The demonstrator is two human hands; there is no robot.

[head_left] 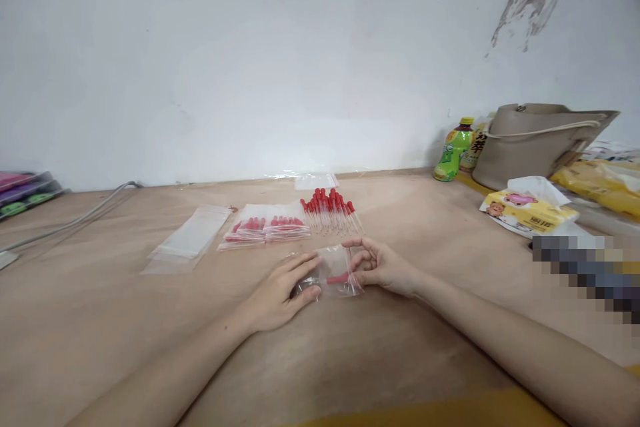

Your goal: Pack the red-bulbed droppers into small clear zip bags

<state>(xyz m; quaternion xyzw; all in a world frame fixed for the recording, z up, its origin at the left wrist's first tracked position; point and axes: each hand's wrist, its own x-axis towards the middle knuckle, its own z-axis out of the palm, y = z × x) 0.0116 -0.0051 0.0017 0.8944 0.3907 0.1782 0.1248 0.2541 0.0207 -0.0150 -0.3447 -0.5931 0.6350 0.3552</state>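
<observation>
Clear, thin plastic bag [336, 255] located at centre, below mid-frame; slim red piece [338, 278] shows at its lower part. Left hand [287, 288]: thumb and fingers spread over the bag's left end. Right hand [376, 268]: fingers curled at the right edge; whether either pinches cannot be told. Risk: uneven pressure could crease the slack film, snagging the red piece.

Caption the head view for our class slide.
Left hand and right hand hold a clear bag near red-topped droppers.
</observation>
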